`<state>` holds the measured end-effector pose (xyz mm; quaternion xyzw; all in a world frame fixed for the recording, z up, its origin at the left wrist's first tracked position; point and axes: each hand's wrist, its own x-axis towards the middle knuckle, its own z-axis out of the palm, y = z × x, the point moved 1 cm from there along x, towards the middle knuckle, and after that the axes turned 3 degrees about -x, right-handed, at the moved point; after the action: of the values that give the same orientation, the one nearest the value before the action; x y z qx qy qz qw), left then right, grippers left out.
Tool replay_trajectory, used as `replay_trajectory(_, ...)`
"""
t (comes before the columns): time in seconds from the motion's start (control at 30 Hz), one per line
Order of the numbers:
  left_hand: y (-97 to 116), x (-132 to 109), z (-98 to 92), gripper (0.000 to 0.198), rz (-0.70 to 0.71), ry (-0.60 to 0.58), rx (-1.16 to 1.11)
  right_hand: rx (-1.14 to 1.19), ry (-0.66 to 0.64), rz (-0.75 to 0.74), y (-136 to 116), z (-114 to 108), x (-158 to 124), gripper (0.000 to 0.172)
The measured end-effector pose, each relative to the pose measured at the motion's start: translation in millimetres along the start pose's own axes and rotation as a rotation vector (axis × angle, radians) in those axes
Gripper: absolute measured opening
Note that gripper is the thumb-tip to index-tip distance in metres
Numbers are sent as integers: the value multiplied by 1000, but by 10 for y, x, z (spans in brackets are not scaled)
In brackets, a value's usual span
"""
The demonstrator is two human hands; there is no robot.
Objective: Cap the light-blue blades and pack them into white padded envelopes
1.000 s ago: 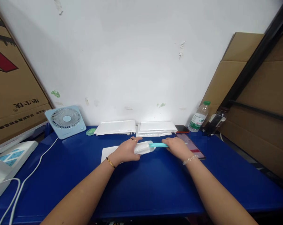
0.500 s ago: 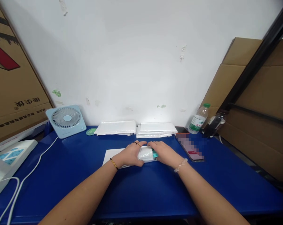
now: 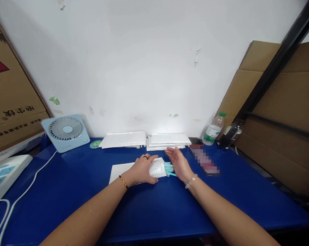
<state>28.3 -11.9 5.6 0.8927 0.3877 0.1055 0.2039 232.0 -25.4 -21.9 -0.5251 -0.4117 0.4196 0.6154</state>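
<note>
A white bubble-padded envelope lies on the blue table, its open end facing right. Several thin teal strips stick out of that end; what they belong to is hidden inside. My left hand grips the envelope across its middle, thumb at the near edge and fingers over the far edge. The flat white left part of the envelope shows beyond that wrist. Just right of the strips, my right hand stands on edge with its fingers stretched out and nothing in them; whether it touches the strips I cannot tell.
Two stacks of white padded envelopes, a left stack and a right stack, lie against the wall. At right are a phone, a water bottle and a dark bottle. A blue fan and power strip are at left.
My right hand has drawn back to the right from the envelope's open end and straightened its fingers, showing more of the teal strips. My left hand keeps its grip. The view has shifted slightly.
</note>
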Motion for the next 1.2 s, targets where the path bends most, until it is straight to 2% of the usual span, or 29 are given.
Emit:
replay_trajectory(0.1,15,-6,3,100,13,2,22,80,-220,15,-89,188,-92,55)
replay_trajectory(0.13,19,-8,3,100,14,4,24,69,-241,-6,-124,185,-100,55)
replay_trajectory(0.17,22,-9,2,100,14,7,22,50,-216,-33,-152,150,-96,56)
replay_trajectory(0.23,23,-7,4,101,13,18,14,15,-71,-60,-172,32,-74,57)
replay_trajectory(0.3,17,-2,12,101,12,31,8,6,58,-17,-138,-43,-69,57)
replay_trajectory(0.37,7,4,22,101,11,47,10,19,85,21,-89,12,-104,58)
replay_trajectory(0.43,-2,5,28,100,14,60,18,34,7,4,-76,170,-165,61)
replay_trajectory(0.5,-6,2,28,99,22,62,23,22,-133,-46,-127,307,-217,64)
replay_trajectory(0.57,-6,-4,20,100,27,50,24,-98,-186,-132,-240,283,-228,58)
replay_trajectory(0.6,-5,-7,14,100,27,45,22,-222,-172,-176,-309,195,-215,50)
replay_trajectory(0.67,-6,-10,1,101,23,36,18,-616,-241,-233,-432,-74,-164,40)
replay_trajectory(0.73,-14,-8,-9,101,17,27,14,-906,-446,-177,-495,-355,-106,33)
replay_trajectory(0.77,-20,-7,-12,102,14,21,12,-974,-584,-94,-499,-458,-88,31)
replay_trajectory(0.83,-35,-3,-10,105,10,7,14,-1010,-715,-26,-481,-542,-76,25)
replay_trajectory(0.93,-51,-2,-1,109,20,-8,26,-955,-711,-50,-419,-408,-113,12)
replay_trajectory(1.07,-45,-6,-3,110,40,-38,30,-760,-751,-178,-381,-179,-167,19)
replay_trajectory(1.2,-3,-17,-37,110,92,-76,14,-801,-596,-426,-414,-154,-128,29)
